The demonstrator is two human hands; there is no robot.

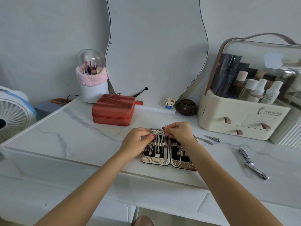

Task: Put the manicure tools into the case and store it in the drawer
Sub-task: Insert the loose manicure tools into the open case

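My hands cover the far edge of the case [169, 160]. The organiser [244, 118] and fan [11, 115] are cut off by the picture's edges; the organiser's small label text is unreadable.

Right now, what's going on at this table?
A person is filling an open manicure case on the marble table. The right hand pinches a thin metal tool over the left half, while the left hand grips the case's edge. Several nail clippers lie loose to the right.
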